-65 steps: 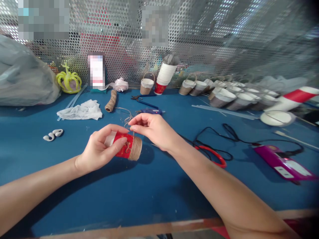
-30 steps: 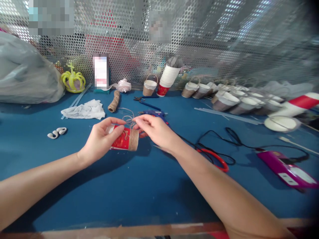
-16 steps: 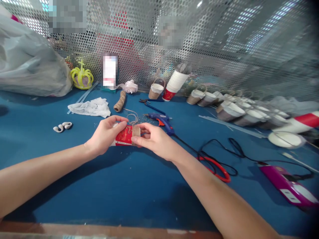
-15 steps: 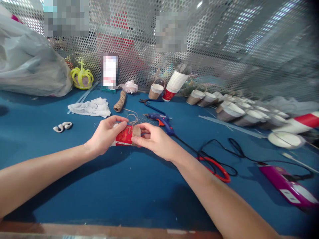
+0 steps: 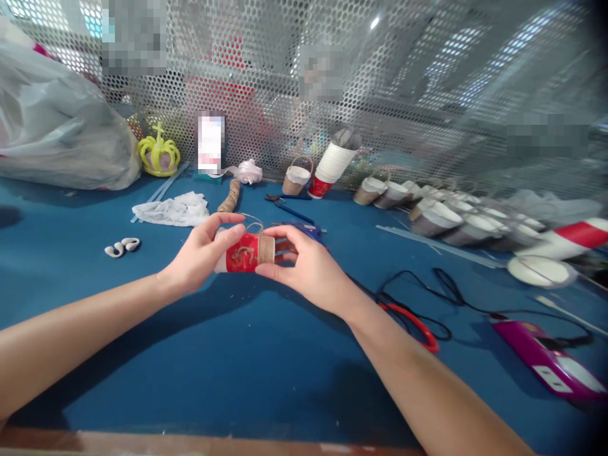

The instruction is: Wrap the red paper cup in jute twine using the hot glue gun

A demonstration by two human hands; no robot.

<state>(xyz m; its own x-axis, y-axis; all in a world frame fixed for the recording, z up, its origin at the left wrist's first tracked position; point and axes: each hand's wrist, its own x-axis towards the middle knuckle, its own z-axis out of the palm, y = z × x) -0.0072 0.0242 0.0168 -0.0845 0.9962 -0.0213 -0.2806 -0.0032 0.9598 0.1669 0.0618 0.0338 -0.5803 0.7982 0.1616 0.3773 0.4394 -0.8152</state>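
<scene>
A red and white paper cup (image 5: pixel 243 254) lies sideways between my hands, raised a little above the blue table. Twine (image 5: pixel 266 249) is wound in close rows around its right end. My left hand (image 5: pixel 204 250) grips the cup's left end, thumb on top. The fingers of my right hand (image 5: pixel 299 259) curl round the twine-wrapped end, thumb at the front. From the winding a loose strand (image 5: pixel 255 223) loops up and back toward the twine roll (image 5: pixel 230 196). Behind my right hand, a blue glue gun (image 5: pixel 308 232) is partly hidden.
Pliers (image 5: pixel 287 206) lie behind the glue gun. Twine-wrapped cups with handles (image 5: pixel 437 218) stand at the right, near a purple power strip (image 5: pixel 546 358) and black cable. Stacked cups (image 5: pixel 332 166), a white cloth (image 5: pixel 173 210), a phone (image 5: pixel 210 142) and a plastic bag (image 5: pixel 61 126) line the back.
The cup has turned between my hands, bringing a gold pattern to the front. My right hand has moved slightly right and up, and its fingers have spread a little. The view has shifted slightly.
</scene>
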